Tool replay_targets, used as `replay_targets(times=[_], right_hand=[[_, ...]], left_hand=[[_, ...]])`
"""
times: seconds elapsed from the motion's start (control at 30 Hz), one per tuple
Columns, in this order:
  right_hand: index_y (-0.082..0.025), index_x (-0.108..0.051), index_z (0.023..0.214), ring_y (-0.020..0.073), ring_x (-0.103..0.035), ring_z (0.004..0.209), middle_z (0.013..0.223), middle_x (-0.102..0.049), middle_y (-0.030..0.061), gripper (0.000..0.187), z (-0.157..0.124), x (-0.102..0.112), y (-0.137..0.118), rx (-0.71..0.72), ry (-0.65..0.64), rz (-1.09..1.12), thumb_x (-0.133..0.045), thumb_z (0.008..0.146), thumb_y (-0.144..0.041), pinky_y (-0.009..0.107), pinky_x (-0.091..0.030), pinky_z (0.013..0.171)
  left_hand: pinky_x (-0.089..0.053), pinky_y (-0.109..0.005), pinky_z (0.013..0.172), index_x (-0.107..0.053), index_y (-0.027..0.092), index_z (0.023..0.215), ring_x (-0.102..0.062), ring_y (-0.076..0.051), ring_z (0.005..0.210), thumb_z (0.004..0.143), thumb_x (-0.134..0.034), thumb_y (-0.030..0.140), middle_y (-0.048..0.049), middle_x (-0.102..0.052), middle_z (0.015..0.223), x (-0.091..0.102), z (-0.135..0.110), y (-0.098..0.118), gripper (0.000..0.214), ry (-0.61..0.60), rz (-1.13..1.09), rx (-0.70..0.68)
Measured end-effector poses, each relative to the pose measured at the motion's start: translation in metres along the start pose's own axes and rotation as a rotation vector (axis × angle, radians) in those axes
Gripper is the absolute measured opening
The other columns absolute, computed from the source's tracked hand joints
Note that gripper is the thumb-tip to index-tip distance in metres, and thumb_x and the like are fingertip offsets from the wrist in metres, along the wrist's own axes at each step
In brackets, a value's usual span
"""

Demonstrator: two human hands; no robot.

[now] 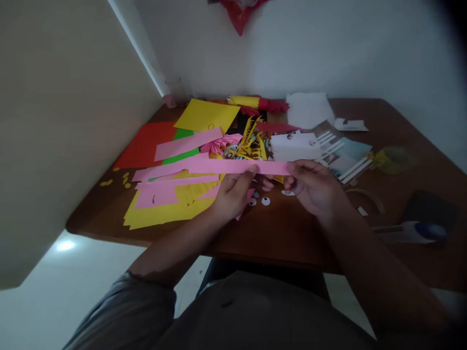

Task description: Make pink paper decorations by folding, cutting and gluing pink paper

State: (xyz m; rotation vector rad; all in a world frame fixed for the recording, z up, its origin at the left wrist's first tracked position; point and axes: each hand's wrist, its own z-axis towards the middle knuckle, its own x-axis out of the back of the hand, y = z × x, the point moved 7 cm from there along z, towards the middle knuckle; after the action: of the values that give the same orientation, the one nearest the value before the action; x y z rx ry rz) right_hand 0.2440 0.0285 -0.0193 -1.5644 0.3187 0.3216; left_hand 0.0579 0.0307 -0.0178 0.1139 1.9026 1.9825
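A long pink paper strip [272, 168] is stretched level above the table between my two hands. My left hand [237, 192] pinches it near the middle, thumb on top. At its right end, my right hand [314, 184] grips it between thumb and fingers. Left of my left hand lie more pink paper pieces [188, 141] and yellow sheets [156, 216]. White paper circles with black dots, like paper eyes [265, 201], rest on the table just below the strip.
The brown table [262, 240] holds an orange-red sheet [144, 141], yellow card [206, 115], a yellow and red paper figure [248, 101], cut scraps, white paper [310, 109], pale sticks [355, 169], a tape roll [394, 159] and a blue-white cutter-like tool [416, 232]. Walls stand behind and left.
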Motion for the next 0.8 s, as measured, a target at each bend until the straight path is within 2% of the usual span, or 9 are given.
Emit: replay_targets(times=[0.17,0.27,0.47,0.63,0.7,0.8], right_hand=[[-0.025,-0.078,0.076,0.0165,-0.067,0.062,0.071,-0.074,-0.0002,0.034,0.0,0.005,-0.003,0.053,0.088,0.029,-0.105,0.066,-0.042,0.031,-0.056,0.057],[-0.025,-0.079,0.077,0.0171,-0.068,0.061,0.071,-0.075,-0.0001,0.033,0.0,0.005,-0.001,0.052,0.096,0.022,-0.105,0.066,-0.043,0.032,-0.058,0.058],[-0.023,-0.081,0.077,0.015,-0.067,0.059,0.065,-0.072,0.0005,0.04,0.001,0.004,-0.002,0.057,0.079,-0.014,-0.107,0.065,-0.05,0.028,-0.058,0.054],[-0.024,-0.079,0.076,0.0164,-0.066,0.06,0.066,-0.072,0.001,0.04,0.003,0.007,-0.004,0.036,0.063,-0.084,-0.104,0.069,-0.054,0.031,-0.06,0.057],[-0.024,-0.082,0.081,0.0182,-0.07,0.067,0.075,-0.078,0.0027,0.036,0.003,0.006,-0.004,0.016,0.03,-0.195,-0.101,0.072,-0.053,0.034,-0.063,0.065],[-0.027,-0.089,0.102,0.0231,-0.079,0.097,0.109,-0.087,0.0052,0.032,0.002,0.002,-0.008,0.07,-0.04,-0.35,-0.098,0.078,-0.046,0.038,-0.064,0.09]], left_hand=[[-0.068,-0.036,0.083,-0.085,0.016,0.103,-0.083,-0.024,0.09,0.106,-0.068,0.067,-0.0133,-0.086,0.102,0.0,0.0,-0.002,0.054,-0.017,-0.018,-0.001],[-0.068,-0.036,0.086,-0.086,0.016,0.101,-0.083,-0.023,0.088,0.105,-0.069,0.066,-0.0121,-0.086,0.097,0.0,-0.001,0.0,0.052,-0.013,-0.016,0.006],[-0.07,-0.036,0.082,-0.086,0.016,0.092,-0.082,-0.022,0.077,0.098,-0.082,0.058,-0.0081,-0.084,0.084,0.01,0.001,0.008,0.042,0.158,0.03,-0.025],[-0.07,-0.034,0.078,-0.086,0.016,0.091,-0.081,-0.021,0.075,0.096,-0.084,0.057,-0.0074,-0.085,0.084,0.025,0.002,0.014,0.041,0.293,0.144,-0.094],[-0.068,-0.031,0.075,-0.086,0.017,0.089,-0.081,-0.021,0.076,0.098,-0.082,0.056,-0.0066,-0.085,0.083,0.026,0.002,0.018,0.041,0.277,0.293,-0.131],[-0.06,-0.027,0.064,-0.084,0.017,0.082,-0.077,-0.02,0.07,0.1,-0.08,0.056,-0.0055,-0.082,0.076,0.017,0.0,0.023,0.043,0.16,0.512,-0.171]])
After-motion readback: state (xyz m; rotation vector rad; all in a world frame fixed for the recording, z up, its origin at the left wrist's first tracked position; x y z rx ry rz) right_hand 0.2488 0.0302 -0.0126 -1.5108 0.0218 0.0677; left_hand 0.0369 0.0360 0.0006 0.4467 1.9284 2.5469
